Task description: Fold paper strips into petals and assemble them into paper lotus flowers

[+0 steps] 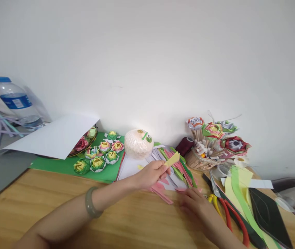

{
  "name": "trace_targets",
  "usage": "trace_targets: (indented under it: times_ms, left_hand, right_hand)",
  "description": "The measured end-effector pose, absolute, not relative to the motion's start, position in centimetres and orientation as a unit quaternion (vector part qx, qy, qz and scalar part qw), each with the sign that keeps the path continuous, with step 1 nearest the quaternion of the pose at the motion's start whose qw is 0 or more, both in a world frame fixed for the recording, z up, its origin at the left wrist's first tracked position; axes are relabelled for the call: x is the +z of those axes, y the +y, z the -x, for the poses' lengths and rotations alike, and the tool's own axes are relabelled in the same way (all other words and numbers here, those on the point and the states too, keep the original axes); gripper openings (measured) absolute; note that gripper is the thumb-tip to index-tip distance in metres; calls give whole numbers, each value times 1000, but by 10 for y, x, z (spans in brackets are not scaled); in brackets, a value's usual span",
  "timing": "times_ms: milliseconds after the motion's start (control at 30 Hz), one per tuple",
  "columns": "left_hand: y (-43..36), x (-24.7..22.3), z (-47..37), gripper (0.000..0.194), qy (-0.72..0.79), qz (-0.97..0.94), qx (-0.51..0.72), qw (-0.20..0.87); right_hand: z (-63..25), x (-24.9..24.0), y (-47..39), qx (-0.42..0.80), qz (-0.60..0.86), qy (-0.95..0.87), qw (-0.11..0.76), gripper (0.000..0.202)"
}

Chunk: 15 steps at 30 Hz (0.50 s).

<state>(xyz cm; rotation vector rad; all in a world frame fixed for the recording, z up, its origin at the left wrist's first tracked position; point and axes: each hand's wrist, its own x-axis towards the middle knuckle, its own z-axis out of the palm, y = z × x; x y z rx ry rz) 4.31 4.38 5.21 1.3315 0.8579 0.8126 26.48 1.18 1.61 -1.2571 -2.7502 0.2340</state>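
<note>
A folded yellow paper piece is pinched between the thumb and fingers of my left hand, above the paper pile. Low over the table, just in front of that pile, is my right hand. Its fingers are blurred and point toward pink folded paper strips; I cannot tell whether it touches or grips one. Pink and green folded strips lie on white sheets behind both hands. Several paper flowers in green, yellow and pink sit on a green sheet to the left.
A pearly white round object stands by the wall. To the right are a basket of paper flowers, a dark thread spool, scissors, red-handled pliers and a black tablet-like slab. A water bottle stands far left.
</note>
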Motion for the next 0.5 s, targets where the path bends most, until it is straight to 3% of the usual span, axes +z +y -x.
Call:
trace_targets:
  times_ms: [133,333,500]
  left_hand:
    - [46,46,-45,28,387,-557,365,638]
    - [48,39,-47,34,393,-539,376,643]
    - [50,36,-46,35,403,-530,378,643]
  right_hand:
    - [-265,13,16,107,427,-892,98,17]
    - [-252,32,23,168,453,-837,257,23]
    - [-246,42,33,188,498,-791,301,31]
